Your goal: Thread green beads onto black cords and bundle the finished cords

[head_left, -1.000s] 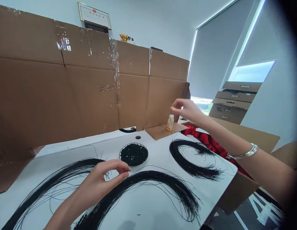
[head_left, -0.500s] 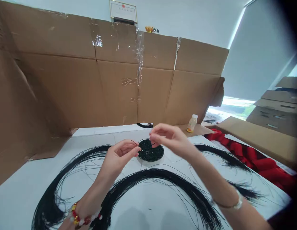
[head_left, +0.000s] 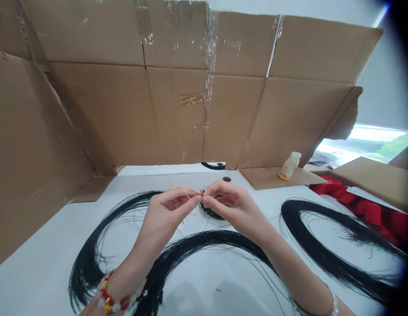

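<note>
My left hand (head_left: 173, 208) and my right hand (head_left: 232, 204) meet fingertip to fingertip above the middle of the table. The left one pinches a thin dark wire (head_left: 195, 191). At the right fingertips a short dark piece crosses the wire; what exactly the right fingers grip is too small to tell. Behind and below the hands lies a round dish of dark green beads (head_left: 211, 213), largely covered by them. A curved bundle of black wires (head_left: 217, 237) lies in front of the dish.
More black wire bundles lie at the left (head_left: 88, 250) and right (head_left: 309, 237). A tall cardboard screen (head_left: 125, 118) stands behind and at the left. A small bottle (head_left: 290, 166) stands at the back right, near a box of red items (head_left: 368, 210).
My right hand has come down and left from above the dish to meet the left fingertips. The view has tilted down and shifted, showing more of the right wire bundle.
</note>
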### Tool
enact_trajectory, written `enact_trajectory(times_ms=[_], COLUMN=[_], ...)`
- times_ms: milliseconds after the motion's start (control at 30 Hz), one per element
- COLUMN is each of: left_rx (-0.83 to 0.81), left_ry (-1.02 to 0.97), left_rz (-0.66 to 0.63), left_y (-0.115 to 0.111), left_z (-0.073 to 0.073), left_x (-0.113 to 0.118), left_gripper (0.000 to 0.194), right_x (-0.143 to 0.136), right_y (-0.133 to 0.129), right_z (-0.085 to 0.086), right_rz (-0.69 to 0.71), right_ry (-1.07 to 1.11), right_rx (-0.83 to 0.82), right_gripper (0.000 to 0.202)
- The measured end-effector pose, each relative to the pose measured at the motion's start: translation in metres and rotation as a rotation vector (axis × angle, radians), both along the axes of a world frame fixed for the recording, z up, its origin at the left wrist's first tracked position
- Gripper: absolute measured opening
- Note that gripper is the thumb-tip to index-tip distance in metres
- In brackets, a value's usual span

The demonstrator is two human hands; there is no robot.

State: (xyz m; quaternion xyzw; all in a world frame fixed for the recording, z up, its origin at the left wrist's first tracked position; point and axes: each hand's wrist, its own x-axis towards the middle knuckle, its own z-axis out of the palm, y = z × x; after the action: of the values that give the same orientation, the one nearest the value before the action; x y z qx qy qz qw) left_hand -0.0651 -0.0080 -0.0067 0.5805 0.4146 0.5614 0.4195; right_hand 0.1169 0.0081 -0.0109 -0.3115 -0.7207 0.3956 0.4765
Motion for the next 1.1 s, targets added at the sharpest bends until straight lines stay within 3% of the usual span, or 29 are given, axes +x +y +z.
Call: enact_trajectory(times_ms=[200,367,600,833,967,1100], left_rx=[-0.047,0.027,0.049,0.008,0.012,0.044], left_ry=[0.006,0.076,0.153,0.158,0.098,0.027], left_rz=[0.048,0.12,0.012,-0.017,0.019,0.027], left_y=[-0.005,-0.009,-0.005,-0.006,-0.007,-0.007], left_z=[0.002,0.005,0.007,0.007,0.005,0.002], left_x=[0.002,0.003,-0.001,-0.001,0.004,0.008], left_gripper=[0.013,0.01,0.012,0.011,0.01,0.009], right_x=[0.002,0.004,0.01,0.016,0.013,0.008], right_y=[-0.005,-0.01,-0.008,-0.006,-0.006,-0.004], right_z=[0.002,0.006,0.008,0.011,0.01,0.006], right_rz=[-0.012,-0.012,0.043,0.039,0.071,0.198], right_ry=[-0.017,-0.096,-0.109,-0.154,-0.097,0.059], right_rx=[0.033,0.067,0.006,-0.021,-0.083,-0.209], right_gripper=[0.012,0.012,0.012,0.011,0.011,0.018])
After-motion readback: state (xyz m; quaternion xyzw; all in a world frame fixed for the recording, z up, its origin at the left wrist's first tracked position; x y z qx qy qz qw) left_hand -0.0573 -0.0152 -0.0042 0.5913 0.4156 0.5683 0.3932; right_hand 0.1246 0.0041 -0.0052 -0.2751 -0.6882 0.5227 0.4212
